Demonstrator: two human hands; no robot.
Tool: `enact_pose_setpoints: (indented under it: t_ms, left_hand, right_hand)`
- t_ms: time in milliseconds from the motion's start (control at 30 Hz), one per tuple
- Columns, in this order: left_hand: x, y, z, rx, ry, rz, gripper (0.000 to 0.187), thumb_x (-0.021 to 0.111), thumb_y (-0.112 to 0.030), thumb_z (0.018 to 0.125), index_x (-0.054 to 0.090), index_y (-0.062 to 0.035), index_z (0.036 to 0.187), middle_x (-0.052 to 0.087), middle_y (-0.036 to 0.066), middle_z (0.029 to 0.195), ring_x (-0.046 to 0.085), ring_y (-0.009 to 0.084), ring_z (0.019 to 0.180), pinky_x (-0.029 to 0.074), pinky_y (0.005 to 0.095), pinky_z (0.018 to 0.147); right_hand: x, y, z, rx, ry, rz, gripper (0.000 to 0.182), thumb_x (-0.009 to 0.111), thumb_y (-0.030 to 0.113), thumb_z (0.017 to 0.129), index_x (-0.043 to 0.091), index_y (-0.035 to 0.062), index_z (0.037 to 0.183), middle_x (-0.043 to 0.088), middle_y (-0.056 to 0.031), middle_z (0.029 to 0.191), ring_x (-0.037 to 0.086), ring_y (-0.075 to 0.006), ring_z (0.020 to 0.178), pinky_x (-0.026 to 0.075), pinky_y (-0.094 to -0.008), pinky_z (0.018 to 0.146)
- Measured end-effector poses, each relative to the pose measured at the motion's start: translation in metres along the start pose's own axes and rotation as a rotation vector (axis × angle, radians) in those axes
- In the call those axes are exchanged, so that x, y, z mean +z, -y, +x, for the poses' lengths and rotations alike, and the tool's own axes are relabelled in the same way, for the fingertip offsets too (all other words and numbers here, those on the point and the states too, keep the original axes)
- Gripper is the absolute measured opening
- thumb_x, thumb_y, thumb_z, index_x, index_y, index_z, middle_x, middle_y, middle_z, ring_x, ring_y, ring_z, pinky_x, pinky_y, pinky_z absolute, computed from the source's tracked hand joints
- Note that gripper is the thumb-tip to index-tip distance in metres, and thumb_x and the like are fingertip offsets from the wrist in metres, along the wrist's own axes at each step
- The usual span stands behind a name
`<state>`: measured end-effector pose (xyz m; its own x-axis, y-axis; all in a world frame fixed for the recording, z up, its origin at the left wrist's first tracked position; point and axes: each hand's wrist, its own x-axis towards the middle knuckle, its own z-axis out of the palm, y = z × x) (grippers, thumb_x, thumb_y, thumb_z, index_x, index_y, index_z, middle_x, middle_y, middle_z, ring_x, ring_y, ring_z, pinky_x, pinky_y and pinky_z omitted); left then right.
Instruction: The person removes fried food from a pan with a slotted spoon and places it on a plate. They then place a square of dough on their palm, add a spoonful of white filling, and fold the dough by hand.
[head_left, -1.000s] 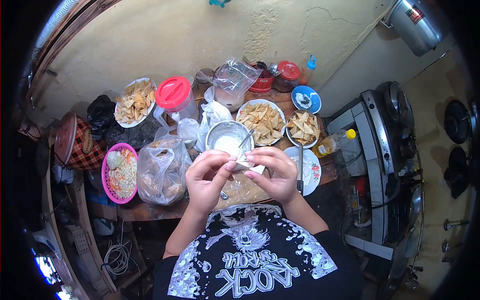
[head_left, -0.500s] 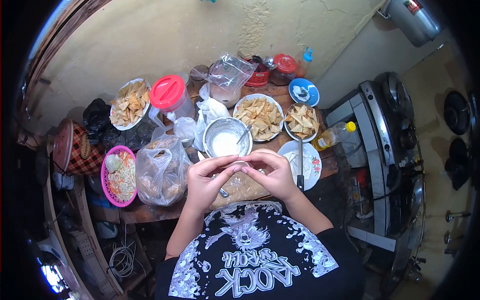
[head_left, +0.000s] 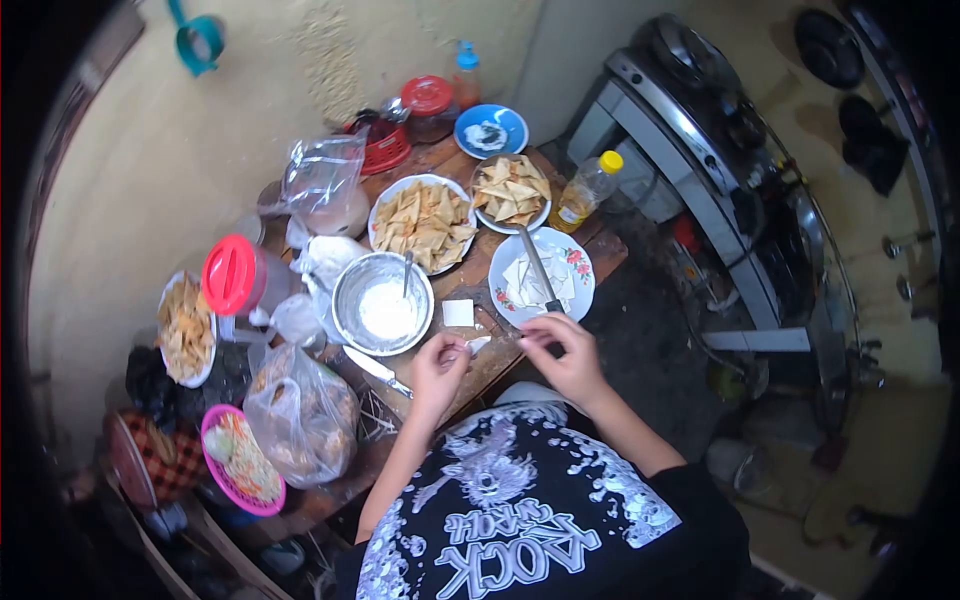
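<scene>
My left hand [head_left: 441,368] is closed at the board's front edge, its fingertips on a small white piece [head_left: 478,344] that looks like a wrapper. Apart from it, my right hand [head_left: 562,352] has its fingers spread, just below the black handle of a long utensil. A square white wrapper [head_left: 458,313] lies on the board [head_left: 462,372]. Left of it stands a metal pot [head_left: 350,338] with white paste and a spoon. A knife [head_left: 372,365] lies below the pot. More white wrappers [head_left: 535,283] rest on a flowered plate [head_left: 580,293].
Folded pastries fill three plates, including the middle one [head_left: 425,225]. A plastic bag [head_left: 300,415], a pink basket of shredded vegetables [head_left: 245,462] and a red-lidded jug [head_left: 233,277] stand left. An oil bottle [head_left: 590,190] is at the right, near the stove [head_left: 668,120].
The view has turned to the right. My hands were together over a small item; they have parted and lowered. The square wrapper and the knife now show.
</scene>
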<state>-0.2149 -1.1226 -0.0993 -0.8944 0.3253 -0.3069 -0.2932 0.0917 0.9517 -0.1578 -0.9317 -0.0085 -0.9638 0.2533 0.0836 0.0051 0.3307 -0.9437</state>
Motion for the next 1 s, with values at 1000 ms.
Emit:
enact_pose_setpoints:
  t_ms: [1000]
  left_hand:
    - [0.248,0.186,-0.068,0.146,-0.171,0.628,0.011,0.053,-0.007,0.084,0.055,0.0013,0.091,0.059,0.012,0.084,0.058,0.0201,0.078,0.047,0.0305,0.072]
  right_hand:
    - [-0.279,-0.436,-0.628,1.556,0.082,-0.524,0.024,0.051,0.017,0.082,0.065,0.0058,0.099,0.062,-0.0166,0.105,0.060,-0.0331,0.096,0.048,-0.0428,0.083]
